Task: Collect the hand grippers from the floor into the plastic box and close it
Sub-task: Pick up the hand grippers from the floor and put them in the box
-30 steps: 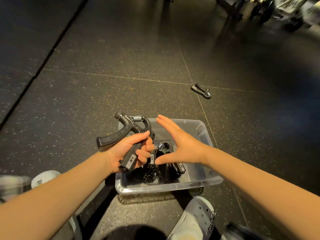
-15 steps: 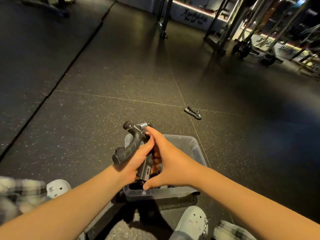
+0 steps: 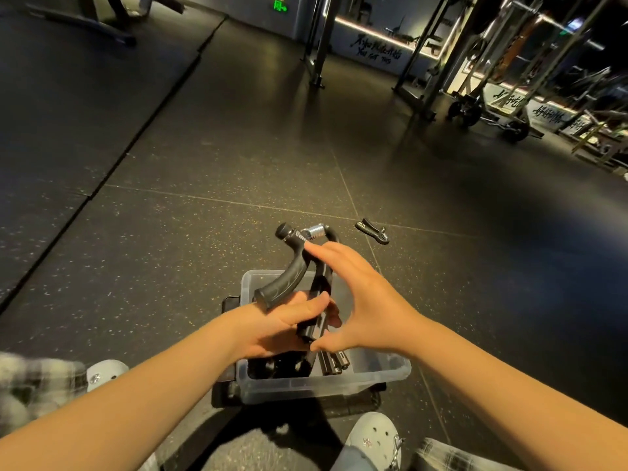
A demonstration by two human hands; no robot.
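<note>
My left grip holds 1 hand gripper just over the plastic box, right grip wide, fingertips touching it. Sloppy release and it clips the rim, bounces out. Second gripper lies on the floor beyond.

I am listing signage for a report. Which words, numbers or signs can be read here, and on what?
"You got this", faint, on the back wall; script above it unreadable.
On the green exit sign: symbols only, blurred.
On the held hand gripper: white label, too small.
On the banners at right: blurred script.
</note>
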